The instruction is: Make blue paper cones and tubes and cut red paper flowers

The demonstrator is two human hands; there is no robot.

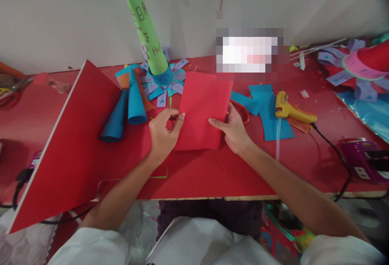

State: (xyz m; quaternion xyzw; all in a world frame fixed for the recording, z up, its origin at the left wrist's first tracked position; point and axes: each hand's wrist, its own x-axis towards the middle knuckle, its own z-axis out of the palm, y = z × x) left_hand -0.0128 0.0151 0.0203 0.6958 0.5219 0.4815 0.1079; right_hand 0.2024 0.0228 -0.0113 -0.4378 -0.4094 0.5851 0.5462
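Observation:
A red paper sheet [202, 109] is held above the red table [212, 176], tilted slightly. My left hand [162, 135] pinches its left edge with thumb and fingers. My right hand [232, 131] grips its right edge, thumb lying on the sheet's face. Both hands are closed on the paper. Red-handled scissors [241, 109] lie just behind my right hand, partly hidden by it.
A large red board [69, 143] lies at the left over the table edge. Blue paper cones [127, 109], a green tube [142, 22] on a paper flower base, blue cutouts [267, 111], a yellow glue gun [290, 111] with its cable and a purple device [363, 159] surround the hands.

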